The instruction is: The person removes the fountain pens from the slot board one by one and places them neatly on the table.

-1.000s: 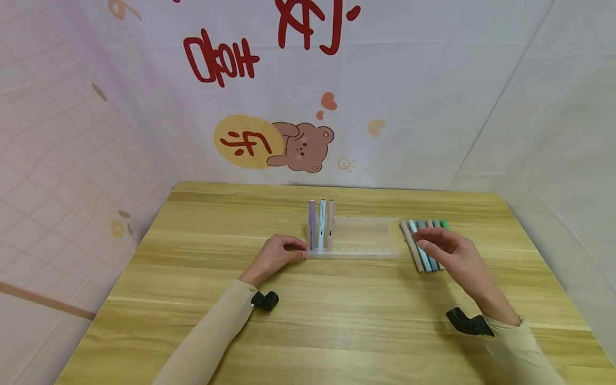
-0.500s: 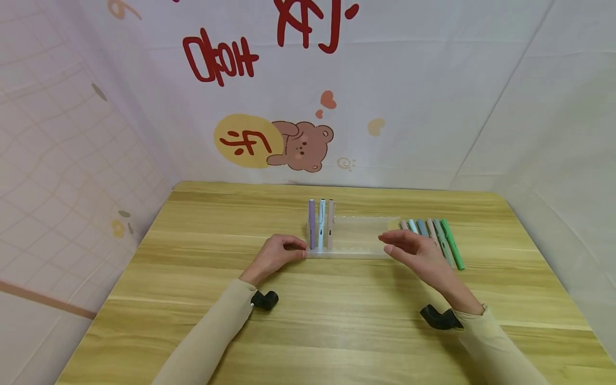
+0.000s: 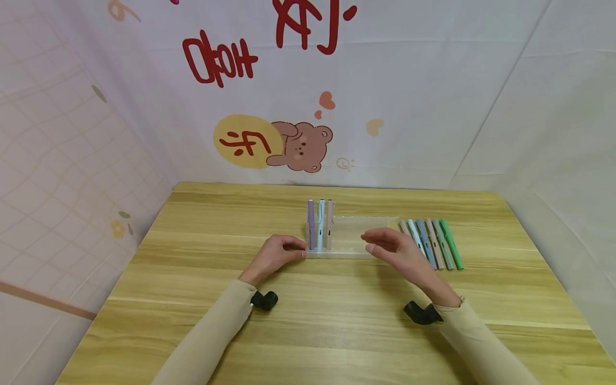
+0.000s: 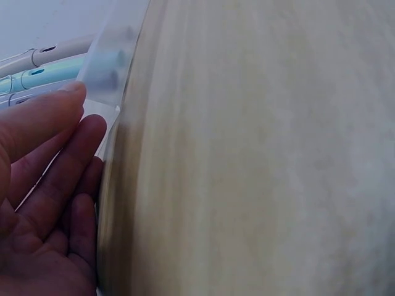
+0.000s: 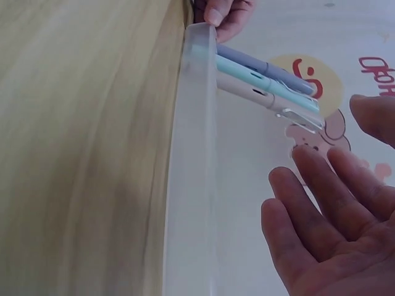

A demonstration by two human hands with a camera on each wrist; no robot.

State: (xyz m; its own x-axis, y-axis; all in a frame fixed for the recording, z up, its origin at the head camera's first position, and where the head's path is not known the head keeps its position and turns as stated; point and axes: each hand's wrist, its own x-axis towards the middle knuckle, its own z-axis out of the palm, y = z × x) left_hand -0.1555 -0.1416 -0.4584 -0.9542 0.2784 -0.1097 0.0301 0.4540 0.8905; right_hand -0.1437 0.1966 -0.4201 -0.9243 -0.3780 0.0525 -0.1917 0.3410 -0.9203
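A clear plastic pen rack (image 3: 346, 255) lies on the table, with a purple pen (image 3: 311, 224), a light blue pen (image 3: 320, 224) and a beige-pink pen (image 3: 329, 224) upright at its left end. My left hand (image 3: 278, 255) pinches the rack's left end between thumb and fingers; the left wrist view shows the thumb (image 4: 73, 92) against the frosted plastic. Over the right part of the rack hovers my right hand (image 3: 397, 252), fingers spread and slightly bent, holding nothing. In the right wrist view its fingers (image 5: 315, 203) are apart from the standing pens.
Several pens lie side by side to the right of the rack, a green pen (image 3: 452, 243) outermost; my right hand partly hides the nearest ones. The wooden table (image 3: 337, 331) meets a printed white cloth wall (image 3: 409, 107) at the back.
My right hand has moved left from above the lying pens to the right part of the rack, uncovering most of those pens. The left hand has stayed at the rack's left end.
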